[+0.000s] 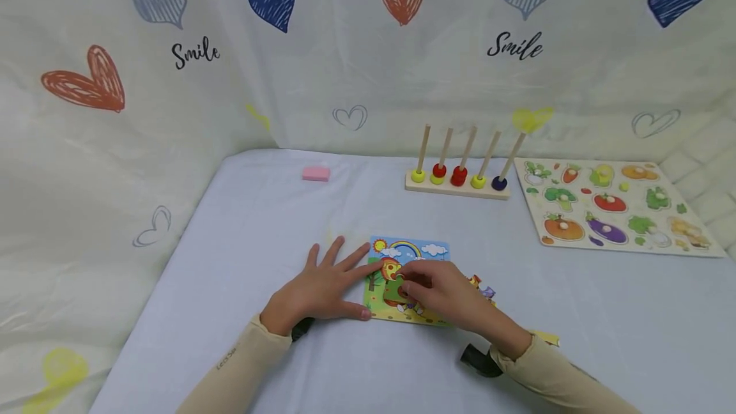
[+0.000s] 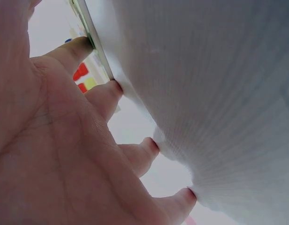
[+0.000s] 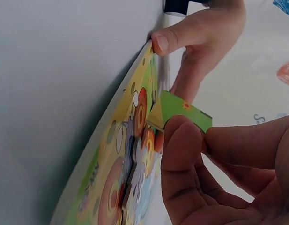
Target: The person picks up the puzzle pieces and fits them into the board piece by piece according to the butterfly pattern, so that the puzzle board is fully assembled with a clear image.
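Observation:
A colourful picture puzzle board (image 1: 435,251) with a rainbow and sun lies on the white-covered table. My left hand (image 1: 319,291) rests with spread fingers at the board's left side, its thumb and index finger touching the board. In the left wrist view the other fingertips (image 2: 151,145) press on the cloth. Above the board, my right hand (image 1: 447,289) pinches a green and yellow puzzle piece (image 3: 179,108) between thumb and finger. The piece is tilted in the right wrist view. Part of the board is hidden under the right hand.
Loose puzzle pieces (image 1: 487,292) lie right of the board, and a yellow piece (image 1: 546,338) lies by the right forearm. Behind stand a bead stacker (image 1: 457,190) with upright pegs, a vegetable board (image 1: 581,193) at right, and a pink block (image 1: 316,174).

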Action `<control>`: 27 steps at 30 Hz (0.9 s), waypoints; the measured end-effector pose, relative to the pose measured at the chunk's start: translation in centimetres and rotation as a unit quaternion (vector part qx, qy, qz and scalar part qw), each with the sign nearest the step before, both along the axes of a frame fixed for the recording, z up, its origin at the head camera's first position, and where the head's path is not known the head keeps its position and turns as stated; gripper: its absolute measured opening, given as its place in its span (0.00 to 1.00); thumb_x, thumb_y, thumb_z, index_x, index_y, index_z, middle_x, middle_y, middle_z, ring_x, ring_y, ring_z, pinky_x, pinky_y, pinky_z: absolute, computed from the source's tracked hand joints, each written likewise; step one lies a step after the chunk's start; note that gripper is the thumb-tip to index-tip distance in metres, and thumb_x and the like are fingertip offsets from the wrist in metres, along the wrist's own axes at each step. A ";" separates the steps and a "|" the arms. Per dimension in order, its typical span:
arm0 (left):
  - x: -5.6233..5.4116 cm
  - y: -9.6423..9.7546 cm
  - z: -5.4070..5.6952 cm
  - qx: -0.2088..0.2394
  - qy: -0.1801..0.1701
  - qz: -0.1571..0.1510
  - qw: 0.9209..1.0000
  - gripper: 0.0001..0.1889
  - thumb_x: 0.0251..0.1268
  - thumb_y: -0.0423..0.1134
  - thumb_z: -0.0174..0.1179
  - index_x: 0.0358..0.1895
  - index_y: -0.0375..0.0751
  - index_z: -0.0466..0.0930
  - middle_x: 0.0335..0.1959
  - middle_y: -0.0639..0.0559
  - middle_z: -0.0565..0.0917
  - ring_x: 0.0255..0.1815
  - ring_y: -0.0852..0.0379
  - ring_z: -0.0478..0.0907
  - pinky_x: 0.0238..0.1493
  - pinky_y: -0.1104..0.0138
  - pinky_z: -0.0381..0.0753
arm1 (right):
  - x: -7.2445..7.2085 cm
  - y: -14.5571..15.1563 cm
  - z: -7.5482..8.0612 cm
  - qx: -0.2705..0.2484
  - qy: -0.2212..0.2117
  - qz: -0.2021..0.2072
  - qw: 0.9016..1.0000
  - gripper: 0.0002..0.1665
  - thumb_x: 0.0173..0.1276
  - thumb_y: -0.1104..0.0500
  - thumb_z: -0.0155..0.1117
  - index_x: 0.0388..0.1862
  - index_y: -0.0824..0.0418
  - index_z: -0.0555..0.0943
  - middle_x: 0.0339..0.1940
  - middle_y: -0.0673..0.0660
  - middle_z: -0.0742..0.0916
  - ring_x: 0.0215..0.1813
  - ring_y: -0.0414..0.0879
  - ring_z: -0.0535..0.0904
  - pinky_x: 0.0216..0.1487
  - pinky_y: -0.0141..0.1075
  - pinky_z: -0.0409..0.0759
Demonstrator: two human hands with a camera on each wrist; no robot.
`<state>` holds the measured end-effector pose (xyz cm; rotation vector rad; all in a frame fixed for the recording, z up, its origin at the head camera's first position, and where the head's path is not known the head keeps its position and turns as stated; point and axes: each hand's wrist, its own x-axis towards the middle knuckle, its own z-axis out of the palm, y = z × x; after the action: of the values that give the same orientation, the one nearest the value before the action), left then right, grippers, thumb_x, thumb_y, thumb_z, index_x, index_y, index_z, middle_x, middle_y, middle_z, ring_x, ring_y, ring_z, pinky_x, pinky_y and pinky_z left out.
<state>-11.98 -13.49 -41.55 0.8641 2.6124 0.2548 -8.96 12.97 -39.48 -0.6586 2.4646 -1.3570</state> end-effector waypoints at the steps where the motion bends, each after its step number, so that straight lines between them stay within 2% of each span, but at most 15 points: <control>1: 0.0 0.0 0.0 -0.002 -0.001 0.000 1.000 0.48 0.67 0.71 0.66 0.87 0.70 0.56 0.90 0.57 0.45 0.88 0.33 0.35 0.76 0.25 0.41 | -0.1 -0.2 -0.1 0.001 -0.006 0.002 1.000 0.08 0.79 0.66 0.65 0.51 0.65 0.88 0.32 0.49 0.86 0.33 0.42 0.81 0.36 0.35 0.82; 8: 0.1 0.2 0.1 -0.006 -0.001 -0.003 1.000 0.48 0.66 0.72 0.66 0.87 0.70 0.56 0.90 0.57 0.47 0.88 0.32 0.35 0.76 0.26 0.42 | -0.3 -1.8 -0.7 0.061 0.008 -0.003 0.998 0.11 0.76 0.66 0.68 0.54 0.66 0.88 0.37 0.47 0.88 0.38 0.40 0.80 0.42 0.35 0.82; 16: 0.2 0.1 0.1 0.000 0.004 -0.005 1.000 0.48 0.67 0.71 0.66 0.87 0.70 0.55 0.90 0.57 0.46 0.88 0.32 0.35 0.76 0.26 0.42 | -0.4 -2.8 -0.9 0.056 0.022 -0.007 0.998 0.06 0.73 0.70 0.68 0.45 0.64 0.82 0.30 0.46 0.85 0.33 0.39 0.79 0.36 0.34 0.81; 27: 0.2 -0.2 0.3 0.001 -0.001 -0.001 1.000 0.48 0.68 0.70 0.67 0.87 0.69 0.56 0.90 0.56 0.47 0.88 0.32 0.35 0.76 0.26 0.41 | -0.8 -3.5 -0.8 0.092 0.016 -0.036 0.995 0.05 0.72 0.70 0.69 0.43 0.64 0.84 0.30 0.46 0.84 0.33 0.41 0.78 0.35 0.34 0.81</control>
<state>-11.73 -13.67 -41.24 0.8679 2.6092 0.2587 -9.79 9.46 -40.25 -0.5587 2.6208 -1.1335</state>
